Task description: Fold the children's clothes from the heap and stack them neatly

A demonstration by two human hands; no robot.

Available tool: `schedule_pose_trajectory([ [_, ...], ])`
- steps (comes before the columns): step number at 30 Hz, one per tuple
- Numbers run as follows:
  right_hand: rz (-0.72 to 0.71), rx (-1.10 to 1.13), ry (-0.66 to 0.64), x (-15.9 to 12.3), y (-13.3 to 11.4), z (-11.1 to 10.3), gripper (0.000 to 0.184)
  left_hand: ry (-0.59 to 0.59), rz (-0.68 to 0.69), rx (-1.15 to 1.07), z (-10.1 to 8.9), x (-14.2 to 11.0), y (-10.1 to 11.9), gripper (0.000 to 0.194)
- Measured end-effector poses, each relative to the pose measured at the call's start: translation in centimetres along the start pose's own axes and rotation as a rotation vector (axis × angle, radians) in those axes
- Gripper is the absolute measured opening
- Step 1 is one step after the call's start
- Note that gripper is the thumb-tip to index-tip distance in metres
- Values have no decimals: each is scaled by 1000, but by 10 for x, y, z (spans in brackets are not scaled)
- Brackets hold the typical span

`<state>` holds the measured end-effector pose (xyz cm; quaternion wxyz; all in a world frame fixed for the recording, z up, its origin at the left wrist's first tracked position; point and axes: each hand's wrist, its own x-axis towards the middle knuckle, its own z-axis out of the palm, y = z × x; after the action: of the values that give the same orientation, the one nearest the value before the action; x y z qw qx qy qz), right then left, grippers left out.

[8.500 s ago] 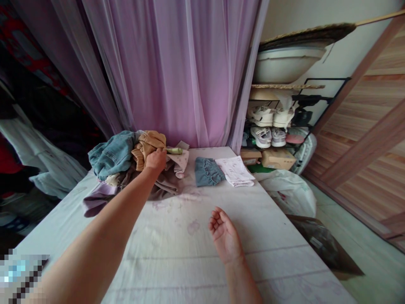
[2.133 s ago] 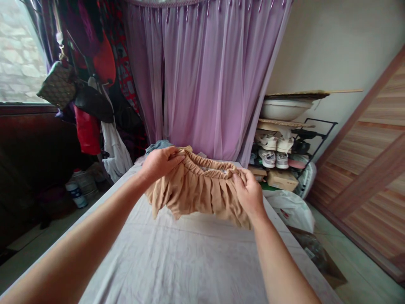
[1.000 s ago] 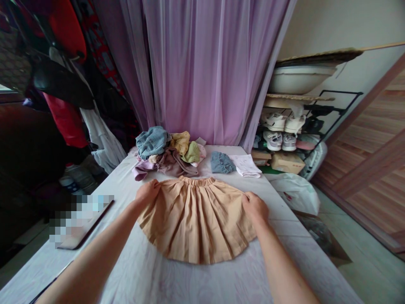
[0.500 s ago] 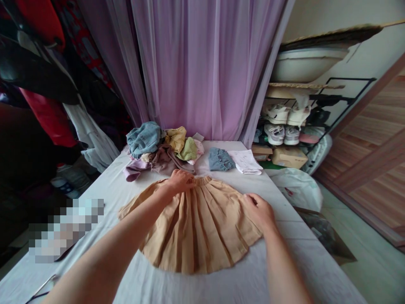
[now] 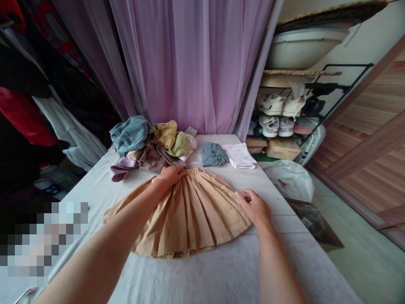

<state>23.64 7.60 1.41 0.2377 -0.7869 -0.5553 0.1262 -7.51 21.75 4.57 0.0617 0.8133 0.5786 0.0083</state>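
Skirt [image 5: 190, 215] spread mid-way across the surface [image 5: 202, 280]
Left hand [image 5: 172, 174] covers its waistband; right hand [image 5: 255, 207], loosely curled, meets its side toward the right edge. Whether either grips, I can't tell.

A pale-sheeted surface [image 5: 202, 280] carries a tan pleated skirt [image 5: 193, 211] — beyond the skirt lie a jumbled clothes heap [image 5: 155, 154], a blue-grey garment [image 5: 214, 154] and a folded white cloth [image 5: 239, 155].

Soft light; left side deeply shadowed; edges stretched; lower left pixelated.
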Motion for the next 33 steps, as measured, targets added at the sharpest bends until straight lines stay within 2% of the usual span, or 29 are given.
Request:
schedule_pose_trajectory([
  [3, -18, -118, -66, -2, -2, -3, 33, 157, 36, -48, 2, -18, -3, 41],
  [6, 42, -155, -17, -4, -1, -1, 31, 364, 76, -83, 8, -51, -15, 44],
  [8, 85, -153, 46, -4, 2, 1, 32, 372, 62, -72, 14, -79, -31, 45],
  [11, 58, -172, 127, -4, 4, 1, 35, 336, -102, -96, 22, -119, -61, 48],
  [14, -67, -158, 216, -5, -10, 1, 39, 298, -327, -172, 25, -150, -92, 52],
  [16, -211, -93, 245, -11, -30, 7, 40, 262, -423, -193, 24, -163, -105, 53],
  [19, -476, 1, 212, -30, -65, 26, 43, 221, -411, -166, 25, -172, -114, 46],
  [22, -627, -60, 80, -53, -91, 51, 49, 254, -380, -140, 29, -175, -114, 35],
  [25, -613, -209, -82, -68, -100, 68, 53, 305, -450, -200, 32, -176, -113, 32],
  [28, -558, -289, -162, -69, -100, 74, 52, 325, -574, -266, 31, -177, -112, 35],
  [30, -548, -297, -165, -68, -99, 75, 52, 336, -623, -295, 29, -177, -111, 36],
  [33, -557, -239, -105, -69, -96, 75, 49, 356, -608, -365, 29, -177, -111, 37],
])
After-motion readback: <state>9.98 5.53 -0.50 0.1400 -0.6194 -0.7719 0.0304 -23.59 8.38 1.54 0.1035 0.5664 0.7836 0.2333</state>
